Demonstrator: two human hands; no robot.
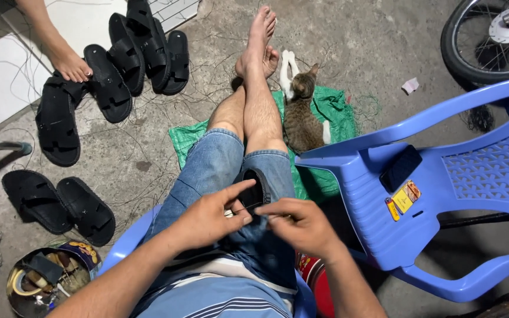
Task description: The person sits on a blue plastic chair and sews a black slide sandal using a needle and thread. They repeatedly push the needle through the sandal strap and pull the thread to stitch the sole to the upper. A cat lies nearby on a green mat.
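I sit in a blue plastic chair (126, 244) with my legs crossed and stretched out. A black sandal (254, 189) rests on my lap against my denim shorts. My left hand (210, 215) pinches its edge with thumb and fingers. My right hand (301, 224) is closed on a thin dark thread (253, 207) stretched between both hands, close to the sandal.
A second blue chair (443, 176) lies tipped at my right with a black phone (400, 168) on it. A tabby cat (301, 115) lies on green cloth (325, 109). Black sandals (113, 70) cover the floor at left beside another person's foot (69, 62). A tin of tools (45, 280) and a wheel (487, 38) stand nearby.
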